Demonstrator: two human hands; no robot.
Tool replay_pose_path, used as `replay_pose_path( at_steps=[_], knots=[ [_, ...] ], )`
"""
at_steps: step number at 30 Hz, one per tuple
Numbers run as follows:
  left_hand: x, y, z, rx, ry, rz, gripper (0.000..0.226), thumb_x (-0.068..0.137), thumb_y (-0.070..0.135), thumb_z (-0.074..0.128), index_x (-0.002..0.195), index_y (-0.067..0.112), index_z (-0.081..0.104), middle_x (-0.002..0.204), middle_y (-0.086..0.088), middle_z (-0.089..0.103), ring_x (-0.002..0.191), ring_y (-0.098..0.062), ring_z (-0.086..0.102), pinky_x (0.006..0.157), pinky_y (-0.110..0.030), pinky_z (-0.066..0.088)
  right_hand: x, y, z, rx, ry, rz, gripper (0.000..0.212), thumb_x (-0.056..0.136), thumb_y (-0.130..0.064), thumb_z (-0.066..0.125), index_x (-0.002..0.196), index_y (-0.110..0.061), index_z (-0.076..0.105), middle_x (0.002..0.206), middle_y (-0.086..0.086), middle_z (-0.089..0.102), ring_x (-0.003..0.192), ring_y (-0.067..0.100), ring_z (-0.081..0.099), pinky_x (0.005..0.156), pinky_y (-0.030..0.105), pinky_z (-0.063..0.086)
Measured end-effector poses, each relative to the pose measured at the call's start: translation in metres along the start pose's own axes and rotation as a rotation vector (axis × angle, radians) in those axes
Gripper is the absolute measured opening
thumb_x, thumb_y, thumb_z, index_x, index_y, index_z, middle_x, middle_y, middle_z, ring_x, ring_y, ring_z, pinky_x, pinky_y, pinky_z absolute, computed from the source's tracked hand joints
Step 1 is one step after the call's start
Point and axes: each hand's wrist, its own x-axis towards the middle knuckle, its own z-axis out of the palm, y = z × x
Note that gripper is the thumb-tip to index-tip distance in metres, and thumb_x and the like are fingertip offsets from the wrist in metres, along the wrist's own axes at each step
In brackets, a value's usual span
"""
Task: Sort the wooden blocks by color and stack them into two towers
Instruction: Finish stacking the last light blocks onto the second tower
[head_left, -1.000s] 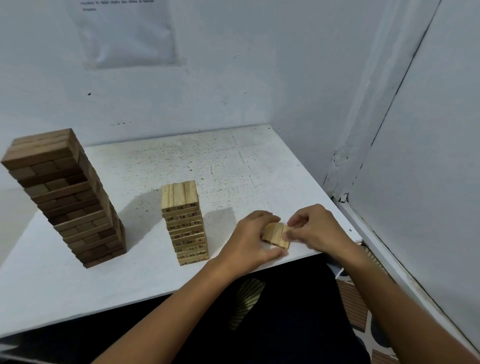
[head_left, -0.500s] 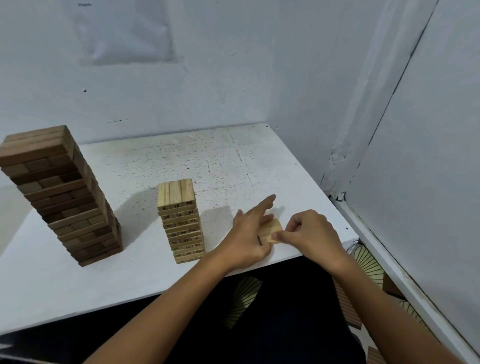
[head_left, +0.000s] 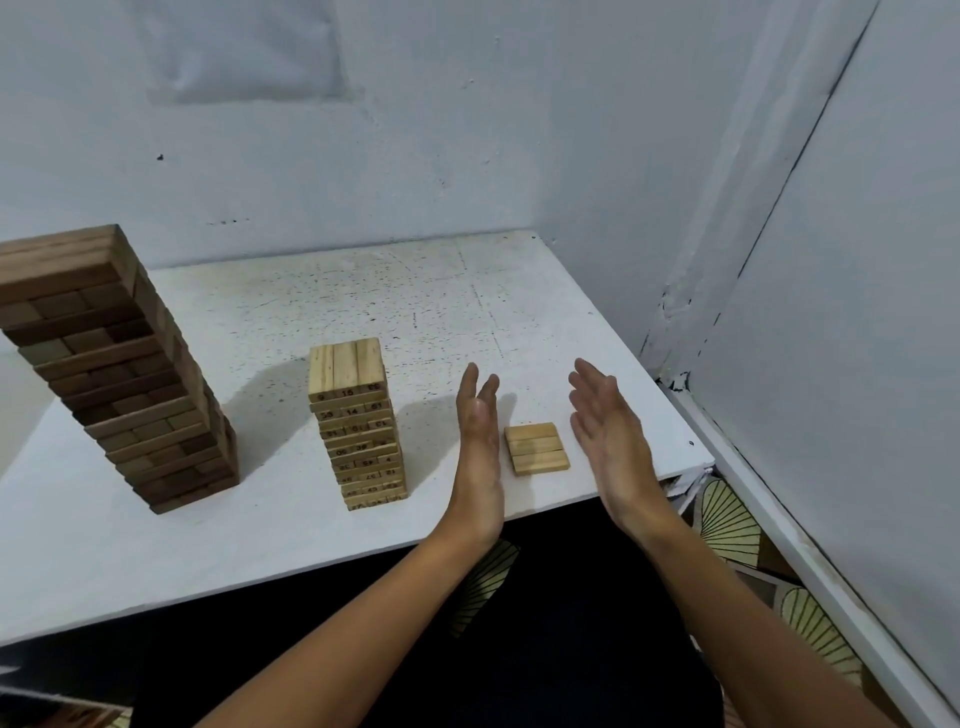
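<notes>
While both hands, left hand (head_left: 480, 431) and right hand (head_left: 608, 431), flank the three pale blocks (head_left: 536, 448) open-palmed, these light, rigid pieces likely lift best squeezed together at their ends.

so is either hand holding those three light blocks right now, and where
Nothing is held. The left hand and right hand are open, flanking the three light blocks without touching them.

Dark brown tower (head_left: 111, 364), pale tower (head_left: 358, 421), white table (head_left: 363, 291).

Single head view; looks forward and down, close over white table (head_left: 363, 291); room corner beyond
</notes>
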Motion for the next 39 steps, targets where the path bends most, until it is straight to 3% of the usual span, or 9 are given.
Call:
replay_pose_path(
  at_steps=[6, 9, 13, 16, 19, 23, 29, 34, 39],
  knots=[
    [0.000, 0.004, 0.009, -0.063, 0.045, -0.057, 0.094, 0.067, 0.086, 0.040, 0.147, 0.041, 0.018, 0.158, 0.011, 0.020, 0.144, 0.000, 0.016, 0.115, -0.026, 0.014, -0.005, 0.006, 0.015, 0.014, -0.077, 0.005, 0.113, 0.054, -0.100, 0.038, 0.150, -0.041, 0.022, 0.160, -0.015, 0.018, 0.146, -0.002, 0.014, 0.119, 0.025, 0.014],
    [0.001, 0.004, 0.011, -0.062, 0.036, -0.076, 0.077, 0.080, 0.064, 0.024, 0.151, 0.036, 0.013, 0.161, 0.009, 0.015, 0.146, -0.001, 0.013, 0.115, -0.025, 0.012, -0.007, 0.008, 0.021, 0.008, -0.077, -0.010, 0.102, 0.060, -0.098, 0.033, 0.147, -0.046, 0.018, 0.161, -0.017, 0.014, 0.145, -0.005, 0.012, 0.122, 0.028, 0.010],
    [0.002, 0.003, 0.010, -0.040, 0.026, -0.090, 0.077, 0.081, 0.063, 0.022, 0.152, 0.033, 0.013, 0.161, 0.009, 0.013, 0.146, -0.001, 0.012, 0.120, -0.029, 0.009, -0.009, 0.010, 0.025, -0.040, -0.071, -0.034, 0.070, 0.070, -0.092, 0.028, 0.132, -0.061, 0.024, 0.159, -0.023, 0.015, 0.143, -0.011, 0.012, 0.123, 0.032, 0.006],
    [0.004, 0.003, 0.007, 0.055, -0.011, -0.091, 0.079, 0.083, 0.065, 0.028, 0.153, 0.031, 0.014, 0.161, 0.010, 0.013, 0.145, 0.000, 0.012, 0.121, -0.030, 0.010, -0.008, 0.012, 0.023, -0.042, -0.064, -0.046, 0.074, 0.071, -0.091, 0.032, 0.136, -0.056, 0.025, 0.158, -0.021, 0.019, 0.142, -0.009, 0.017, 0.121, 0.029, 0.011],
    [0.003, 0.003, -0.002, 0.335, -0.041, -0.011, 0.073, 0.083, 0.041, 0.050, 0.150, 0.031, 0.021, 0.155, 0.010, 0.029, 0.140, 0.003, 0.024, 0.107, -0.009, 0.022, -0.006, 0.004, 0.012, -0.098, -0.014, -0.073, 0.050, 0.094, -0.050, 0.050, 0.140, -0.037, 0.038, 0.147, -0.015, 0.039, 0.137, -0.003, 0.033, 0.116, 0.026, 0.026],
    [0.003, 0.000, -0.024, 0.768, -0.119, 0.139, 0.076, 0.081, 0.015, 0.066, 0.145, 0.033, 0.028, 0.134, 0.012, 0.047, 0.132, -0.002, 0.036, 0.105, -0.024, 0.033, 0.004, -0.006, -0.019, -0.484, -0.067, -0.152, 0.048, 0.086, 0.004, 0.062, 0.125, -0.023, 0.056, 0.123, -0.007, 0.062, 0.121, 0.004, 0.053, 0.112, 0.027, 0.036],
    [0.004, 0.000, -0.039, 0.994, -0.191, 0.165, 0.080, 0.079, 0.023, 0.070, 0.146, 0.034, 0.028, 0.136, 0.007, 0.052, 0.130, -0.011, 0.039, 0.109, -0.034, 0.031, 0.008, -0.008, -0.042, -0.756, -0.317, -0.073, 0.068, 0.082, -0.007, 0.071, 0.139, -0.035, 0.047, 0.134, -0.014, 0.058, 0.126, -0.007, 0.046, 0.106, 0.008, 0.028],
    [0.008, 0.000, -0.042, 1.040, -0.211, 0.198, 0.079, 0.081, 0.026, 0.072, 0.147, 0.032, 0.029, 0.137, 0.004, 0.054, 0.129, -0.012, 0.043, 0.104, -0.024, 0.027, 0.003, -0.003, -0.039, -0.760, -0.346, -0.083, 0.079, 0.082, -0.012, 0.073, 0.140, -0.048, 0.034, 0.138, -0.015, 0.055, 0.130, -0.007, 0.040, 0.122, 0.031, 0.013],
    [0.008, -0.002, -0.044, 1.018, -0.190, 0.207, 0.074, 0.081, 0.027, 0.072, 0.144, 0.032, 0.033, 0.134, 0.003, 0.058, 0.127, -0.014, 0.047, 0.106, -0.029, 0.031, 0.001, 0.000, -0.036, -0.754, -0.341, -0.118, 0.081, 0.084, -0.013, 0.072, 0.145, -0.044, 0.029, 0.140, -0.016, 0.052, 0.122, -0.029, 0.026, 0.118, 0.018, 0.001]
  ],
)
